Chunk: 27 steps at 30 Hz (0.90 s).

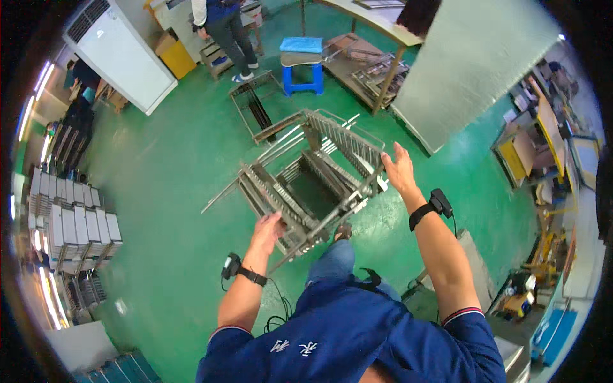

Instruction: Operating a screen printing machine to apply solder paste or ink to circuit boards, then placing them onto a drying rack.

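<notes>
In front of my legs is a large grey metal slotted rack (306, 220), an open frame with toothed side rails and long rods, turned at an angle. My left hand (267, 231) is at the rack's near left side, its fingers closed over the edge and partly blurred. At the right corner, my right hand (399, 169) has its fingers stretched out and its thumb apart, close against the frame. I cannot tell whether the rack rests on the floor or hangs above it. Each of my wrists wears a black strap with a small device.
Behind the rack, another metal frame (255, 112) stands on the green floor (166, 166). Farther back are a blue stool (302, 73), a low trolley (357, 67) with metal frames, and a standing person (233, 35). A large pale panel (466, 70) leans right; stacked white units (83, 230) line the left.
</notes>
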{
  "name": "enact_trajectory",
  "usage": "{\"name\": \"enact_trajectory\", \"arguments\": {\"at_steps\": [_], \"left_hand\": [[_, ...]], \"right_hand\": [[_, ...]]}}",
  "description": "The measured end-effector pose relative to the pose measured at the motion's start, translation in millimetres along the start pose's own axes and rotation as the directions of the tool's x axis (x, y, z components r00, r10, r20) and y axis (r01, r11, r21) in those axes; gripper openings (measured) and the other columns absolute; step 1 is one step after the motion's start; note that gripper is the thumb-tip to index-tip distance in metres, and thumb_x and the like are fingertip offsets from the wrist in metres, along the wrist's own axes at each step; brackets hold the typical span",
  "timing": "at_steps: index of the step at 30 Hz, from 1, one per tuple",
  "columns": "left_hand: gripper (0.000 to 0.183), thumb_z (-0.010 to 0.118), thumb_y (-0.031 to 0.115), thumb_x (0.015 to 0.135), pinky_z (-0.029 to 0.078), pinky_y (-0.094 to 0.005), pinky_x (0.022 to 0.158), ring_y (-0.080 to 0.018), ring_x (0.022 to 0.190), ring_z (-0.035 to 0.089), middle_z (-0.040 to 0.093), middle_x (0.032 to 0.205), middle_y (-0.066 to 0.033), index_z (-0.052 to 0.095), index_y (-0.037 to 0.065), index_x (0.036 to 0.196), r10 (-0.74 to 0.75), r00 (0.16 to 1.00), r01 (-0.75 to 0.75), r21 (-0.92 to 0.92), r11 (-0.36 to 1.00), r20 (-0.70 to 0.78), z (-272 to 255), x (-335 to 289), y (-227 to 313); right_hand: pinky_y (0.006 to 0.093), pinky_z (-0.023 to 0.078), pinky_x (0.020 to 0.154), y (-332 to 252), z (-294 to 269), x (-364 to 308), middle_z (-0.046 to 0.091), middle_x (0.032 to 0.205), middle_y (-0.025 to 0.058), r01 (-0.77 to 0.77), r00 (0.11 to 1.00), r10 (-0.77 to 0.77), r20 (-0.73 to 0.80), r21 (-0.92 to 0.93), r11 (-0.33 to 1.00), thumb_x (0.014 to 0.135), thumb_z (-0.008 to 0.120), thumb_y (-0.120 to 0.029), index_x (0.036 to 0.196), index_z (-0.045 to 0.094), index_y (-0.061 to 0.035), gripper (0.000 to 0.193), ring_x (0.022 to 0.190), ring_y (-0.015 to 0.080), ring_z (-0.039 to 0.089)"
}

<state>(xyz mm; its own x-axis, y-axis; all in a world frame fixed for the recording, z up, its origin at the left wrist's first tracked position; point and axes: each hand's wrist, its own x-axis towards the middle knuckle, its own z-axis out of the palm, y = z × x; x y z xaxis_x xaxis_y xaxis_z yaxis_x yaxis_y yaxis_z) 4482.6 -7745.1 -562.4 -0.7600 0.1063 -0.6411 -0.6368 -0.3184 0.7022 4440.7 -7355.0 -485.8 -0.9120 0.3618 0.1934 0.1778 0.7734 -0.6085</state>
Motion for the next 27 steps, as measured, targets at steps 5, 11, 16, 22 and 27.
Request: {"name": "enact_trajectory", "arguments": {"at_steps": [5,11,16,22,27], "left_hand": [[0.035,0.069,0.019,0.08,0.041,-0.0241,0.044,-0.0095,0.052,0.045,0.048,0.071,0.0016,0.047,0.008,0.105,-0.046,0.971,0.028,-0.079,0.996,-0.234,21,13,14],[0.038,0.07,0.014,0.078,0.027,-0.0184,0.038,-0.0039,0.047,0.036,0.046,0.069,0.0029,0.046,0.004,0.107,0.008,0.955,-0.041,-0.107,0.993,-0.295,38,0,46],[0.031,0.055,0.004,0.086,0.025,-0.0177,0.039,-0.0029,0.048,0.035,0.044,0.071,0.0013,0.044,0.001,0.115,0.239,0.922,-0.275,-0.081,0.958,-0.305,75,-50,104],[0.023,0.054,0.006,0.084,0.023,-0.0174,0.039,-0.0017,0.047,0.032,0.039,0.065,0.0044,0.043,0.005,0.105,0.549,0.823,-0.478,0.344,0.809,-0.148,228,-33,154],[0.023,0.053,0.004,0.084,0.026,-0.0159,0.039,-0.0015,0.048,0.036,0.039,0.065,0.0058,0.044,0.009,0.104,0.44,0.787,-0.587,0.305,0.75,0.433,420,3,126]], "right_hand": [[0.0458,0.042,0.085,12,32,95,0.057,0.096,0.0322,-0.07,0.877,0.112,0.467,-0.107,0.992,0.083,0.048,-0.046,0.099,0.059,0.0067,0.056,0.096,0.0447,0.054],[0.0468,0.047,0.075,20,54,126,0.059,0.08,0.0305,-0.041,0.862,0.111,0.495,-0.15,0.988,0.085,0.047,-0.047,0.075,0.063,0.006,0.056,0.083,0.0449,0.058],[0.0497,0.044,0.062,-10,-20,134,0.055,0.069,0.0291,-0.042,0.938,-0.032,0.346,0.203,0.978,0.089,0.043,-0.032,0.067,0.056,0.0038,0.045,0.066,0.0453,0.054],[0.0421,0.041,0.058,65,-149,96,0.051,0.064,0.0199,-0.186,0.983,0.158,0.098,0.482,0.856,0.093,0.044,-0.033,0.08,0.054,0.0029,0.04,0.059,0.0301,0.051],[0.0289,0.036,0.052,218,-247,11,0.047,0.061,0.0003,-0.4,0.787,0.612,-0.076,0.693,0.6,0.092,0.047,-0.037,0.072,0.055,-0.0054,0.038,0.058,0.0105,0.042]]}}
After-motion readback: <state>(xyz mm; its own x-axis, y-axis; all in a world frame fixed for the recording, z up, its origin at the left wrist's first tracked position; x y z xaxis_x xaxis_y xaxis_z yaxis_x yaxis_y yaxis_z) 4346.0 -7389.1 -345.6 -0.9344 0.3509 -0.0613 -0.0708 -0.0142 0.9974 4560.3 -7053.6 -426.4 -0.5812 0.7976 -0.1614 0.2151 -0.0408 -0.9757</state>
